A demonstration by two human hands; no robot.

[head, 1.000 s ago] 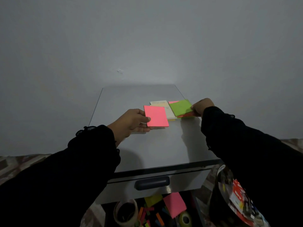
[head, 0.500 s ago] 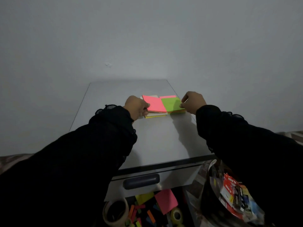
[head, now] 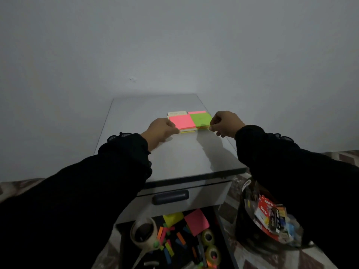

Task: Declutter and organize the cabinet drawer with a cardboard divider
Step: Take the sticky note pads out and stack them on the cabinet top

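Nearest, below the cabinet top (head: 180,152), the open drawer (head: 186,237) holds loose notes, paper scraps and tape rolls (head: 210,247); no cardboard divider shows. Farther back on the top, the sticky-note pads (head: 189,120) lie bunched together. The left hand (head: 162,129) pinches the pink pad's near corner; the right hand (head: 226,123), fingers curled, nips the green stack's edge. The step looks like squaring pads before sorting; next, return to the drawer. Fingertip contact is dim, lower pads hidden.

Long black sleeves (head: 291,164) are worn on both arms, each ended at the wrist by a frilled, gathered cuff (head: 126,138). Both hands are left bare.
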